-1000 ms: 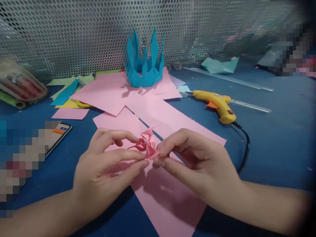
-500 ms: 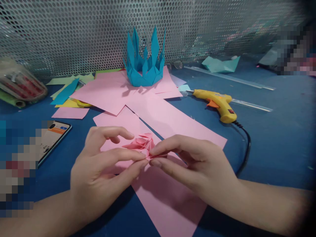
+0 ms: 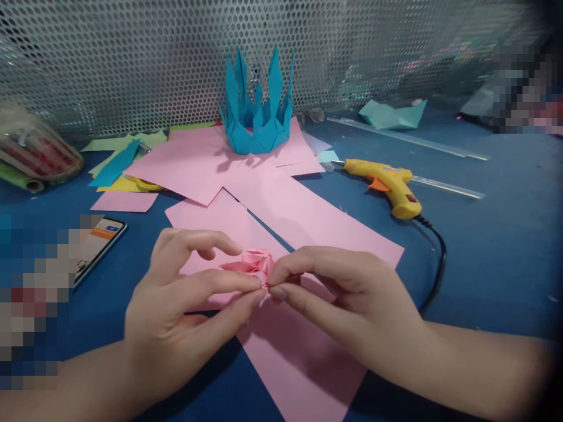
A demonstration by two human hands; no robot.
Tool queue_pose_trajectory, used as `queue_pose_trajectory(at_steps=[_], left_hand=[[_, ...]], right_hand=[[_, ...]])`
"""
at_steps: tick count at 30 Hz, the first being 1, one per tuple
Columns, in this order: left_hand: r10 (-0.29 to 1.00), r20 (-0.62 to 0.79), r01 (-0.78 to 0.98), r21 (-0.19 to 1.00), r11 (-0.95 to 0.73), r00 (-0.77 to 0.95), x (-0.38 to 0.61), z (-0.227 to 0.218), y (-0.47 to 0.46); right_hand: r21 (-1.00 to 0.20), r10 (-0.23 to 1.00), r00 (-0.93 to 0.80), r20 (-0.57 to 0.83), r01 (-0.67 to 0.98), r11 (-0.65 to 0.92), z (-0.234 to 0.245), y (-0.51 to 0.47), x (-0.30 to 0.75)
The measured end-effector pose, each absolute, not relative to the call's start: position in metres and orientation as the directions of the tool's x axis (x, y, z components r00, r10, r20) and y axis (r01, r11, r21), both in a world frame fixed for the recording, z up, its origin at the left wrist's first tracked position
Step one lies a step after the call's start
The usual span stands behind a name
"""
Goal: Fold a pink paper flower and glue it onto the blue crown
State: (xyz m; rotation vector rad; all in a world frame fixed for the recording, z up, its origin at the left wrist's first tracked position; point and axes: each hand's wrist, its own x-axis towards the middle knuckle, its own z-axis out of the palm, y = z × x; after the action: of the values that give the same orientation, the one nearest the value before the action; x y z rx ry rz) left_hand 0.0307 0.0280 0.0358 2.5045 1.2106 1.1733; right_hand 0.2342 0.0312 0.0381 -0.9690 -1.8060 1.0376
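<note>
Between my fingertips is a small folded pink paper piece with pointed flaps, held above pink paper sheets. My left hand pinches its near edge between thumb and index finger, the other fingers raised and curved. From the other side my right hand pinches the same edge, thumb below and index finger on top. The fingertips of both hands almost meet there and hide part of the folds. A pink sheet lies under the hands on the blue table.
A blue folded-paper crown stands on pink sheets at the back. Right of it lie a yellow glue gun with a cord, clear glue sticks and a teal paper piece. A phone and a plastic jar are on the left.
The folded pink paper has tipped slightly lower and its flaps look more gathered. My fingertips have shifted a little along its near edge; both hands still pinch it.
</note>
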Motion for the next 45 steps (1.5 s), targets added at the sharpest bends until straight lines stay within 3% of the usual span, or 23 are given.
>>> queue_pose_trajectory(at_steps=[10, 15, 23, 30, 38, 45], left_hand=[[0.721, 0.601, 0.600, 0.449, -0.662, 0.345, 0.032, 0.037, 0.026], [0.682, 0.586, 0.595, 0.380, -0.709, 0.438, 0.030, 0.037, 0.027], [0.672, 0.554, 0.623, 0.315, -0.716, 0.492, 0.029, 0.035, 0.028], [0.713, 0.578, 0.625, 0.399, -0.671, 0.396, 0.036, 0.034, 0.025], [0.665, 0.555, 0.603, 0.329, -0.727, 0.499, 0.024, 0.033, 0.032], [0.669, 0.534, 0.456, 0.490, -0.743, 0.517, 0.030, 0.028, 0.033]], right_hand=[[-0.842, 0.856, -0.391, 0.338, 0.281, 0.461, 0.038, 0.030, 0.236], [-0.804, 0.818, -0.428, 0.385, 0.280, 0.525, 0.038, 0.028, 0.237], [-0.780, 0.802, -0.443, 0.400, 0.296, 0.552, 0.035, 0.028, 0.237], [-0.773, 0.794, -0.452, 0.406, 0.294, 0.562, 0.035, 0.027, 0.238], [-0.783, 0.811, -0.407, 0.421, 0.289, 0.551, 0.034, 0.032, 0.241], [-0.667, 0.674, -0.526, 0.518, 0.244, 0.704, 0.035, 0.037, 0.249]])
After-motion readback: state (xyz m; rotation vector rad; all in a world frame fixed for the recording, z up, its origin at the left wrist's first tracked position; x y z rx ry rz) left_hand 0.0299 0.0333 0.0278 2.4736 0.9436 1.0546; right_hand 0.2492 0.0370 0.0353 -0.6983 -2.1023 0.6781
